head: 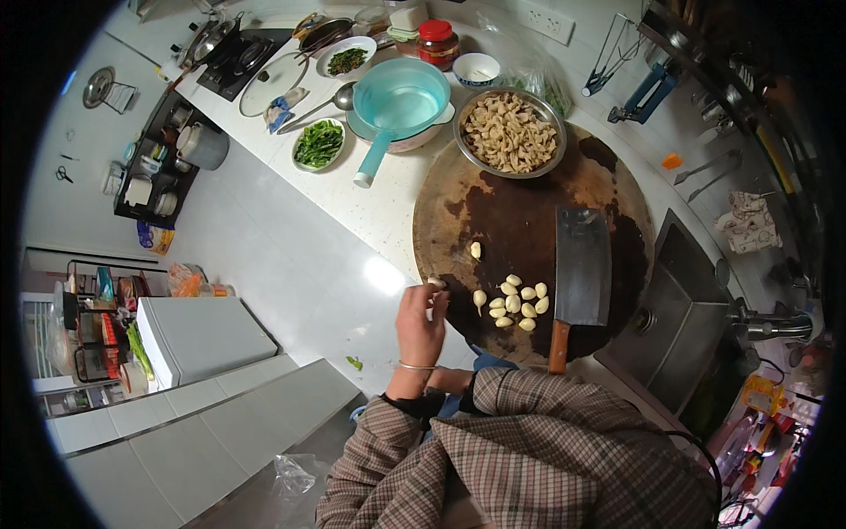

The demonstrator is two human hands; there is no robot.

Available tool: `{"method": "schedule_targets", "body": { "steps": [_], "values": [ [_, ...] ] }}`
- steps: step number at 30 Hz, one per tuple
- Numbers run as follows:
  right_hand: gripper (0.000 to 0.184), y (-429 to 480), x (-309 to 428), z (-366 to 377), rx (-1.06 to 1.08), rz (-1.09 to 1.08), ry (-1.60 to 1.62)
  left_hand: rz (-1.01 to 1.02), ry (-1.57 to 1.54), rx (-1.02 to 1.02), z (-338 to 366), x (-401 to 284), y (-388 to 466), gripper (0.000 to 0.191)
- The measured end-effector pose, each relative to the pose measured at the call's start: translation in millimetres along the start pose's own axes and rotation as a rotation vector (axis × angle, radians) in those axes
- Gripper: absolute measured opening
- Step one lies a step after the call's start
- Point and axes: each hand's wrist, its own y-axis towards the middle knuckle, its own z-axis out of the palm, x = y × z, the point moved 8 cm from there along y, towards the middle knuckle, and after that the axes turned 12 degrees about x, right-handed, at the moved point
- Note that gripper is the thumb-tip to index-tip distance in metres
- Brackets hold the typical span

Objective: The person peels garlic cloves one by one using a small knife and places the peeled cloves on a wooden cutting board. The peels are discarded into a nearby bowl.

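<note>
My left hand (422, 321), with a bangle at the wrist, is at the near left edge of a round wooden chopping board (515, 205). Its fingers are bent beside a garlic clove (436, 283); whether they grip it is unclear. My right wrist (452, 380) passes behind the left one, and the right hand itself is hidden. Several peeled garlic cloves (513, 303) lie grouped on the board, with one single clove (476, 250) farther up. To their right lies a cleaver (581, 268), its wooden handle towards me.
A metal bowl of sliced meat (509, 134) overlaps the board's far edge. Left of it stand a turquoise strainer (403, 99) and a dish of chopped greens (318, 144). A sink (681, 330) lies to the right. Farther back are a red-lidded jar (437, 46) and a gas hob (244, 59).
</note>
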Motion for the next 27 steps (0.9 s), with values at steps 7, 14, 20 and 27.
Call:
{"method": "schedule_targets", "body": {
  "steps": [7,14,20,27],
  "values": [
    [0.026,6,12,-6,-0.037,-0.027,-0.048,-0.244,-0.028,0.009,15,38,-10,0.029],
    [0.027,18,-2,6,-0.074,0.049,-0.056,-0.373,-0.482,-0.027,4,80,-56,0.021],
    [0.019,46,-16,44,0.106,0.47,0.214,-0.332,-1.029,-0.246,-67,118,-182,0.026],
    [0.018,122,92,127,0.239,0.326,0.691,-0.395,-1.02,-0.776,-123,147,-393,0.028]
  ]
}}
